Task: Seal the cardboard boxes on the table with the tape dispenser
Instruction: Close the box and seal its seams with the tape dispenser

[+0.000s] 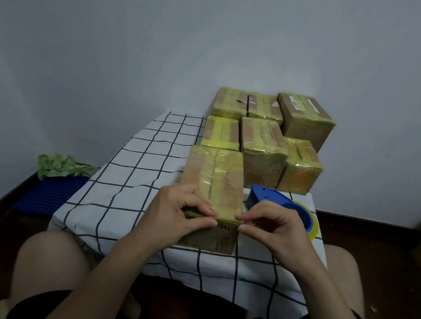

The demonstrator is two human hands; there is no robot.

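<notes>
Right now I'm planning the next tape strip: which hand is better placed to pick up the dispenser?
The right hand. The blue tape dispenser lies just behind it, right of the nearest box. The left hand would have to cross over that box.

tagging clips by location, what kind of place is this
Probably a room in a home, not a warehouse: a small table under a checked cloth, a plain painted wall, dark wooden floor, and taped cardboard boxes stacked by the wall.
</notes>
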